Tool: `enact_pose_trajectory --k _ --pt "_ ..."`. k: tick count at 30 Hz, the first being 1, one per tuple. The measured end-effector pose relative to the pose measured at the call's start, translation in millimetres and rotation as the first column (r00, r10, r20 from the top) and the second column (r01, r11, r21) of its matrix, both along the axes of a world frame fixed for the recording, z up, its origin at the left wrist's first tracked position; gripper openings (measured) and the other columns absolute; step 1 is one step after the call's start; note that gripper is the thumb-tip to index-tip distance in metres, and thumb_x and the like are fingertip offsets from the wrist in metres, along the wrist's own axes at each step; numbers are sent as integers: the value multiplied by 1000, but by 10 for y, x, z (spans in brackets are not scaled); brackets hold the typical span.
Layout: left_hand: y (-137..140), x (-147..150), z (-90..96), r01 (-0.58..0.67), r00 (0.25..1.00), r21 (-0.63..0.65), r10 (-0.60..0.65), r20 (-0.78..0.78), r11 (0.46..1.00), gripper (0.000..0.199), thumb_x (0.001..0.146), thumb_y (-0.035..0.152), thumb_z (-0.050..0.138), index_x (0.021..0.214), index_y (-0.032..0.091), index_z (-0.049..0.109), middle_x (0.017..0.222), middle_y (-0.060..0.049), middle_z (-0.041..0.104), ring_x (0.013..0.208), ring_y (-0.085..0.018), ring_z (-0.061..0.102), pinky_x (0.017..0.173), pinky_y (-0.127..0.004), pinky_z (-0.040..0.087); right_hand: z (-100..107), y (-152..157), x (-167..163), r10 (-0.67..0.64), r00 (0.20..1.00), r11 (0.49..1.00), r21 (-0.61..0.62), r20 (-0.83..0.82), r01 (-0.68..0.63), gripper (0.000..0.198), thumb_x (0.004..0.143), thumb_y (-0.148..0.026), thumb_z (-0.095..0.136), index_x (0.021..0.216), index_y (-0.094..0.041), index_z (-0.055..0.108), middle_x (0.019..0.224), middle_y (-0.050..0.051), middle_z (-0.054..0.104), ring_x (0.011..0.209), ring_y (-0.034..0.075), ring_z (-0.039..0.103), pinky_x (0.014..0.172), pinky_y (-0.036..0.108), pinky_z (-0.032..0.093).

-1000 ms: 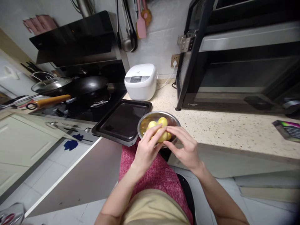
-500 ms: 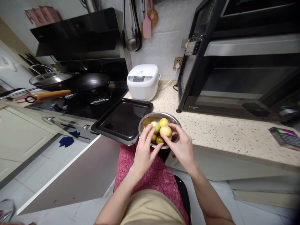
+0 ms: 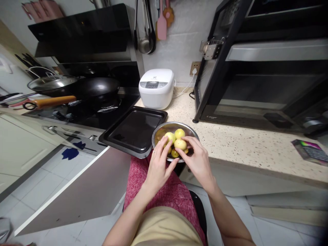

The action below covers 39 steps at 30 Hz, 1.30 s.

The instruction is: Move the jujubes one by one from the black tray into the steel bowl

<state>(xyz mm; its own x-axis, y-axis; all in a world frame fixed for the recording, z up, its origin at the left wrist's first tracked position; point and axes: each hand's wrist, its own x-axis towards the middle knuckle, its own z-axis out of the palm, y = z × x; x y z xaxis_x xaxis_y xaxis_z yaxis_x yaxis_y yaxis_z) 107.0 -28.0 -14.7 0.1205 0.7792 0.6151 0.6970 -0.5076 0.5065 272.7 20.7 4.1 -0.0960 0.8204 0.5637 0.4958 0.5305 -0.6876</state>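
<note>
A round metal bowl (image 3: 191,129) holds several small round fruits, yellow to yellow-green, their exact kind unclear. My right hand (image 3: 196,155) pinches a pale yellow fruit (image 3: 180,145) between thumb and fingers, above the others in the bowl. My left hand (image 3: 159,162) reaches over the bowl's near left rim. Its fingers are curved and touch a yellow-green fruit (image 3: 170,137), while its thumb stands apart from them. Another yellow fruit (image 3: 179,133) lies behind the pinched one. Darker, browner fruits (image 3: 175,153) sit lower, partly hidden by my hands.
A black baking tray (image 3: 135,128) lies left of the bowl, overhanging the counter edge. Behind it stands a white rice cooker (image 3: 156,89). A large oven (image 3: 261,92) occupies the right. At left, a wok (image 3: 98,87) sits on the stove, and a cabinet door (image 3: 82,191) hangs open below.
The view has shifted slightly. Both hands stay at the bowl in nearly the same pose, and the pale fruit in my right hand's fingers has turned or moved a little.
</note>
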Motion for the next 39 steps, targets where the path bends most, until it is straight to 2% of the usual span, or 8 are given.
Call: enact_pose_trajectory --k 11,15,19,24,30,35,39 --pt "-13 -6 17 5 1000 -8 -4 5 1000 62 104 31 59 161 26 35 165 -15 41 156 -29 37 127 -53 37 -4 -29 42 1 1000 1000 -6 -14 -1 27 93 -34 70 117 -24 68 120 10 71 105 27 71 90 44 61" --pt "-20 -12 4 7 999 8 -7 31 1000 61 104 29 59 160 27 36 166 -14 40 156 -30 37 126 -53 38 36 -84 89 -17 1000 999 45 -6 17 26 94 -32 70 119 -25 68 121 9 72 110 27 70 96 45 59" --pt "-69 -55 -31 -21 997 46 18 69 999 56 104 24 58 157 27 41 163 -14 44 155 -30 39 125 -53 40 6 -171 167 -112 993 980 161 -43 118 20 98 -27 65 117 -25 71 118 7 74 111 25 70 100 44 57" --pt "-159 -173 -97 -85 993 77 78 86 993 51 102 20 59 152 26 47 159 -14 48 154 -29 41 123 -53 42 -218 -236 324 -285 953 919 253 -102 302 15 99 -22 62 109 -23 73 106 8 76 102 24 71 96 44 57" --pt "-152 -254 -178 -89 995 81 86 41 993 54 101 23 63 152 32 49 159 -11 49 154 -30 42 123 -54 43 -420 -296 458 -334 940 913 228 -62 339 15 100 -26 59 106 -22 73 103 8 76 98 25 71 92 44 57" --pt "-114 -245 -222 -81 996 26 80 30 996 62 102 24 61 159 35 40 168 -11 38 157 -29 36 125 -53 40 -441 -324 445 -315 947 927 194 -63 321 16 101 -29 57 105 -23 72 104 8 76 99 25 71 93 45 58" --pt "-89 -244 -260 -63 998 7 63 22 998 59 105 23 55 160 38 40 171 -8 33 160 -27 30 126 -53 38 -439 -318 403 -293 953 937 174 -74 302 18 101 -31 56 104 -23 72 103 9 77 98 25 71 92 46 58"
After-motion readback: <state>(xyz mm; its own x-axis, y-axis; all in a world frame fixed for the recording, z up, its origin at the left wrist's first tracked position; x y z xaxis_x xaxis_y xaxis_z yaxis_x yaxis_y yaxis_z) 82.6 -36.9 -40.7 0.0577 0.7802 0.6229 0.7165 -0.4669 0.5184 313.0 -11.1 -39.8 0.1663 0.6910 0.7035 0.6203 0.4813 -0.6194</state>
